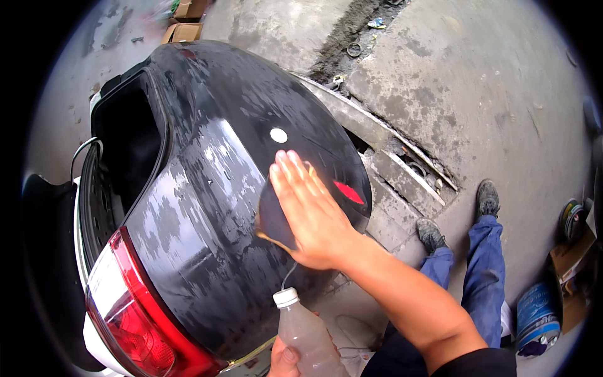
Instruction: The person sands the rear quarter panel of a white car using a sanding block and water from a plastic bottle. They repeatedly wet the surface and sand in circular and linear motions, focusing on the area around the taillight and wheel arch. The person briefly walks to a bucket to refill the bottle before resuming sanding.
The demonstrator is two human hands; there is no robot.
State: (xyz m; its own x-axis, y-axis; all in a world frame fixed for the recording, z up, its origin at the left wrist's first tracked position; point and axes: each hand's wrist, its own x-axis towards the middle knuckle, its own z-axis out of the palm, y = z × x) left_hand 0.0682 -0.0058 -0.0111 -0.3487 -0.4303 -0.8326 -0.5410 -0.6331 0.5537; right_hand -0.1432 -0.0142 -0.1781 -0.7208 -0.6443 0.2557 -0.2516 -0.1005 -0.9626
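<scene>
A dark car bumper (213, 182), wet and streaked, curves in front of me. On it my right hand (308, 213) lies flat with its fingers together, over a dark sheet of sandpaper (270, 210) with a curled tan edge. Below, my left hand (286, 359) grips a clear plastic bottle (308, 342) of cloudy liquid; its fingers are partly hidden behind it. From the bottle's white cap (286, 297) a thin stream runs up toward the bumper beneath my right hand. A round white spot (278, 135) and a red reflector (348, 193) lie near the right hand.
At left are a red and clear tail light (144, 320) and a dark opening (129, 135) in the car body. A broken floor channel (408, 160) runs past the bumper. Cardboard boxes (183, 32) stand beyond; a blue bucket (537, 317) is at right.
</scene>
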